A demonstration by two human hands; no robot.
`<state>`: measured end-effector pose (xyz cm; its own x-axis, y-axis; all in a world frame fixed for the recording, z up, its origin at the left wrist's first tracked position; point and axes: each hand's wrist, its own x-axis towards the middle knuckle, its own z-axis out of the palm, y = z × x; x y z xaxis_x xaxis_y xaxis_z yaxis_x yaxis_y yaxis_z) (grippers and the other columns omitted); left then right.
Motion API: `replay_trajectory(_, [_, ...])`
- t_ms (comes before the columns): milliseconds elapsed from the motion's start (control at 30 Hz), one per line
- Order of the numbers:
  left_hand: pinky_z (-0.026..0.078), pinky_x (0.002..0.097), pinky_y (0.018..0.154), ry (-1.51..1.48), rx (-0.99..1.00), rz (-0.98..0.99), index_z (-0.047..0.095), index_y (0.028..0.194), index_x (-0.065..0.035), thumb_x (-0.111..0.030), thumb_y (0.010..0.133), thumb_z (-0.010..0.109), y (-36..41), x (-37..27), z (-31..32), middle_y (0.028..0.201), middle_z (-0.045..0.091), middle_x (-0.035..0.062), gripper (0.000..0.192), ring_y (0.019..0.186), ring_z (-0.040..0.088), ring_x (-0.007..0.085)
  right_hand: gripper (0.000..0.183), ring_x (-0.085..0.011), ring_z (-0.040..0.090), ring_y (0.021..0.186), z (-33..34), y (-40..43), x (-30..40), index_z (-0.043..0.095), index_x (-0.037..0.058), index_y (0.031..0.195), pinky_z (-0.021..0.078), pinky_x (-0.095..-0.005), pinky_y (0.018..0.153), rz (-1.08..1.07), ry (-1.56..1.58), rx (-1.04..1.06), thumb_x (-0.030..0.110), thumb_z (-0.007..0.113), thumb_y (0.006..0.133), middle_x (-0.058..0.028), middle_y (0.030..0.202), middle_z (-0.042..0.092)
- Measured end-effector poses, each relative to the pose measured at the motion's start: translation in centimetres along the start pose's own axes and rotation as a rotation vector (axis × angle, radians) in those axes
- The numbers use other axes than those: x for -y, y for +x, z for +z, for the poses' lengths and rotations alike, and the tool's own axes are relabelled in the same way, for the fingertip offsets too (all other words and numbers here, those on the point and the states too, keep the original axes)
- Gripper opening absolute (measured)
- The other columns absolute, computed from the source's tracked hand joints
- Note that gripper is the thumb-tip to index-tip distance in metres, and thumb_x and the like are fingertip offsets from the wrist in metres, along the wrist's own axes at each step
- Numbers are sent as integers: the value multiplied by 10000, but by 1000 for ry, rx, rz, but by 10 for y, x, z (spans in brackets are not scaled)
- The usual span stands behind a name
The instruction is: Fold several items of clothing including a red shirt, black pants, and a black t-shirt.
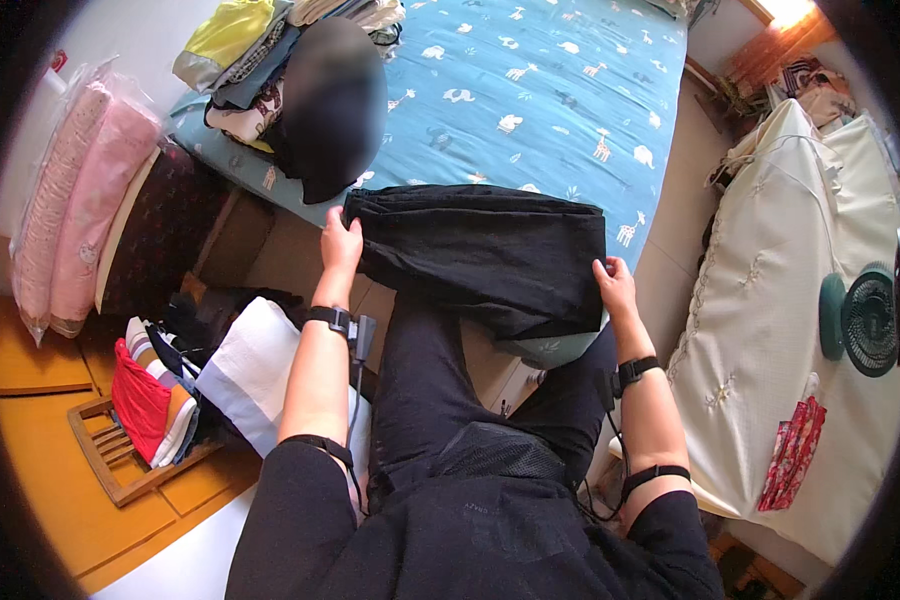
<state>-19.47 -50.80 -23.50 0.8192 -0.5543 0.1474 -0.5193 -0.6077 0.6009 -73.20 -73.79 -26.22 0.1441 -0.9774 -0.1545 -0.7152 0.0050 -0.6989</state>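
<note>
A folded black cloth garment (480, 255) lies across the near edge of a bed with a blue sheet (480, 127) patterned with animals. My left hand (341, 236) grips the garment's upper left corner between thumb and fingers. At its right edge, my right hand (615, 281) pinches the fabric. The garment's lower part hangs past the bed's edge towards my knees. Stacked folded clothes (247, 67) sit on the bed's far left corner, partly hidden by a blurred dark oval patch.
To the left, clothes (150, 405) rest on a wooden chair (105, 480) beside a white pillow-like item (251, 367). Pink rolls in plastic (90, 202) stand behind. On the right, a cream cloth (757, 300) covers furniture holding a green fan (870, 319) and a red floral item (793, 454).
</note>
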Motion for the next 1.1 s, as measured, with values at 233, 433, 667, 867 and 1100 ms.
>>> replay_trajectory(233, [384,545,1268,-150,319,849,626,1484,-63,-234,1109,583,-105,-149,77,1534,634,181,414,1457,562,365,363,-210,679,1182,0,44,21,648,3,1419,546,-379,1024,-15,604,278,153,713,1095,-93,1310,754])
replay_trajectory(433, [100,635,1359,16,324,627,356,1743,-195,-557,1144,483,-133,-229,191,1836,256,134,711,1697,210,361,284,-152,685,1045,-74,62,51,650,10,1401,563,-322,929,-73,810,160,129,636,1143,-47,1229,748])
replay_trajectory(667, [161,663,1337,-98,369,769,430,1702,-178,-459,1092,632,-186,-265,203,1799,307,184,701,1672,254,398,365,-191,717,1100,-122,33,-41,670,15,1400,571,-372,990,322,813,408,182,739,1083,-67,1270,758])
replay_trajectory(867, [185,676,1321,-54,415,784,471,1681,-182,-456,1070,662,-247,-244,163,1798,317,174,697,1670,268,388,345,-250,765,1081,-117,-16,-78,649,-4,1389,628,-410,970,299,948,285,91,707,1062,-119,1276,759])
replay_trajectory(1100, [299,431,1338,-783,533,440,436,1703,-109,-49,1098,496,-266,-250,151,1745,436,182,610,1625,395,329,467,-264,710,1225,-109,-54,162,555,-33,1519,572,-390,1058,-71,1122,304,86,667,1082,-163,1407,702])
